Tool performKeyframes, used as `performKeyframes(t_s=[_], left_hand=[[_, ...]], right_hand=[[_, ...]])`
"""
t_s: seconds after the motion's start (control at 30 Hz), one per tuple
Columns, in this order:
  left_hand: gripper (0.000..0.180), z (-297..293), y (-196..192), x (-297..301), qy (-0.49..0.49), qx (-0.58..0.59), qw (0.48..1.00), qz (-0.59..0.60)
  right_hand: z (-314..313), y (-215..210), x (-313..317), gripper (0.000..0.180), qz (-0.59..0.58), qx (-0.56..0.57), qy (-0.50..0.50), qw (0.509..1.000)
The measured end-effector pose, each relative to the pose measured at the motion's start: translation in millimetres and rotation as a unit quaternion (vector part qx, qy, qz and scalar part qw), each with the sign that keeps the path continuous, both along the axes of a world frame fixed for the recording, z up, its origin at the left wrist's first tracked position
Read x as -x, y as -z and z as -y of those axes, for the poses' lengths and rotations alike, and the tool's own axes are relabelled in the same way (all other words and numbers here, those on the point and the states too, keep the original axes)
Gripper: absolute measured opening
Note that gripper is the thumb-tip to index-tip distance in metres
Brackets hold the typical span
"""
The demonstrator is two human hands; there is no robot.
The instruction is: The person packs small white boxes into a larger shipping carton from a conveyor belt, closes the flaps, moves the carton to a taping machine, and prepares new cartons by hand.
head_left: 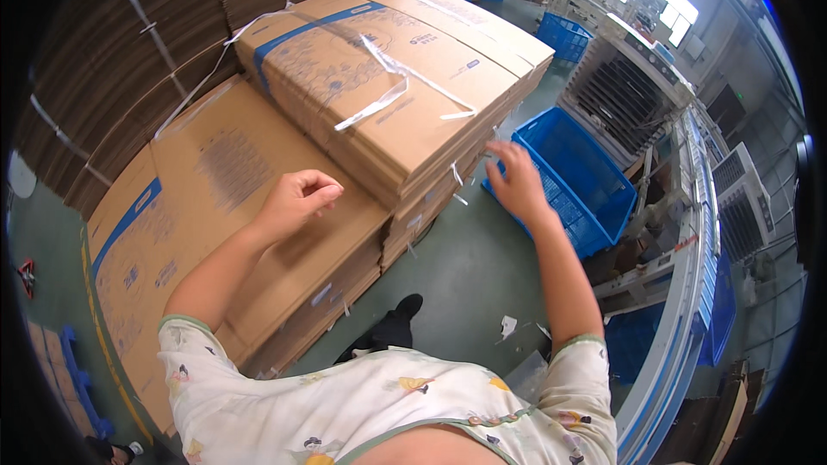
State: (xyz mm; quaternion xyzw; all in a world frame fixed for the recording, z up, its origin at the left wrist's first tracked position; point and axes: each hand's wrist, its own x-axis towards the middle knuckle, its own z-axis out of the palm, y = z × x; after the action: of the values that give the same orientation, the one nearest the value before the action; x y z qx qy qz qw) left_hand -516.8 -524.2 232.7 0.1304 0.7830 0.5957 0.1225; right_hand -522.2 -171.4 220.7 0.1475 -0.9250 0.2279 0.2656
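My left hand (301,200) hovers over the lower stack of flat cardboard cartons (284,245), its fingers curled in toward the thumb. Nothing shows between them. To the right, my right hand (517,179) hangs in the air with bent fingers apart, beside the corner of the taller carton stack (345,77) and near a blue plastic crate (590,172). It holds nothing that I can see. A loose white strap (405,77) lies bent across the top of the taller stack. Blue bands and printed drawings mark the cartons.
A high wall of strapped cardboard (95,43) rises at the left and back. On the right runs a metal conveyor frame (680,319), with a louvred machine panel (624,86) beyond it. White scraps (508,325) lie on the green floor (448,267). More blue crates (564,37) stand behind.
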Motion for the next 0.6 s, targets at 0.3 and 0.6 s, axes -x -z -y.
performKeyframes(t_s=[0.3,0.6], left_hand=[[0.030,-33.3,0.6,84.1,-0.112,-0.061,0.981,0.147],[0.022,-26.1,-39.8,43.3,-0.224,-0.236,0.941,-0.096]], right_hand=[[-75.8,-23.0,220.2,0.040,0.066,-0.096,0.180,0.977],[-65.5,-72.7,93.0,0.062,0.081,-0.174,-0.230,0.954]])
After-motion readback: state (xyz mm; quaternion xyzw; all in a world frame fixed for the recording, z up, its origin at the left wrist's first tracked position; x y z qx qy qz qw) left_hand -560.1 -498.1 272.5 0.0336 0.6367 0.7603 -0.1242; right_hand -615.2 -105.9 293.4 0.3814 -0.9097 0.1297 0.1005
